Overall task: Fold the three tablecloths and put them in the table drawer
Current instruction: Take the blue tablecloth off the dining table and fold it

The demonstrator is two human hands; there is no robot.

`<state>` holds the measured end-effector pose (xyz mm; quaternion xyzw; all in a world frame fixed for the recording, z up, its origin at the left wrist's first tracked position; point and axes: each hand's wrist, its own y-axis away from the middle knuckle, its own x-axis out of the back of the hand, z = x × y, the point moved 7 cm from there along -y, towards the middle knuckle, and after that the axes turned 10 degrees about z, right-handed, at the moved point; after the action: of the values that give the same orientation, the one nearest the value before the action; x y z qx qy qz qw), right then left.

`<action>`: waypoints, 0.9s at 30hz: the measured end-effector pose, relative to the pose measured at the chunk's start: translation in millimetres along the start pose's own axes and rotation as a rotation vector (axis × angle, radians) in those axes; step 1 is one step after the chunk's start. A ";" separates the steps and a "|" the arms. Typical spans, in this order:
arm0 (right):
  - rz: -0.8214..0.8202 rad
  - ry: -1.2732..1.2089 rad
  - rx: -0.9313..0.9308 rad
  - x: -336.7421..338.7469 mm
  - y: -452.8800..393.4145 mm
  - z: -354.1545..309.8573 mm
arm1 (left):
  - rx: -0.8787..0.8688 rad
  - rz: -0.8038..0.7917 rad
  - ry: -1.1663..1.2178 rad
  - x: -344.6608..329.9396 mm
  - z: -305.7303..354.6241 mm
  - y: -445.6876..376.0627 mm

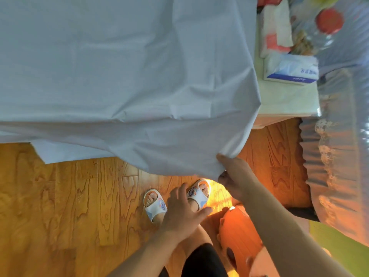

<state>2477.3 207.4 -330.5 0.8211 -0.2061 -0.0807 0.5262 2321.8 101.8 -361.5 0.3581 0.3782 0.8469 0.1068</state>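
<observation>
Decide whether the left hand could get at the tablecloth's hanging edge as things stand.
Probably yes: the left hand hangs open and holds nothing just below the tablecloth, nothing between them; the right hand already pinches its edge.

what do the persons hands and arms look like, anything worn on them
Both forearms are bare, with no sleeves, watch or gloves in view. The right hand shows a small shiny ring on one finger. The left hand shows no visible jewellery.
</observation>
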 end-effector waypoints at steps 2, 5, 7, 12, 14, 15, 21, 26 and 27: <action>0.028 -0.164 -0.188 -13.2 33.8 -14.8 | 0.045 0.112 0.083 23.1 23.3 30.9; -0.005 -0.226 -0.257 -36.7 78.2 -47.5 | 0.131 0.217 0.277 50.8 51.8 68.1; -0.054 -0.221 -0.263 -53.1 102.9 -62.9 | 0.206 0.276 0.386 70.5 69.4 79.1; -0.140 -0.187 -0.370 -81.3 150.2 -71.0 | 0.206 0.316 0.188 108.6 119.2 75.5; -0.168 -0.155 -0.404 -88.4 160.8 -74.5 | 0.211 0.347 0.134 117.1 137.7 67.9; -0.182 -0.157 -0.399 -92.3 166.1 -79.7 | 0.224 0.364 0.122 121.4 144.7 68.2; -0.291 -0.101 -0.373 -107.5 192.2 -117.3 | 0.432 0.686 0.251 148.6 104.8 73.2; -0.281 -0.134 -0.376 -110.2 191.6 -142.5 | 0.328 0.779 -0.011 182.9 77.0 101.6; -0.274 -0.134 -0.381 -110.0 190.3 -144.8 | 0.340 0.753 -0.028 183.8 69.0 109.4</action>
<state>2380.4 305.6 -106.3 0.7200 -0.1082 -0.2432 0.6409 2246.7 148.2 -154.9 0.4956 0.3540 0.7472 -0.2660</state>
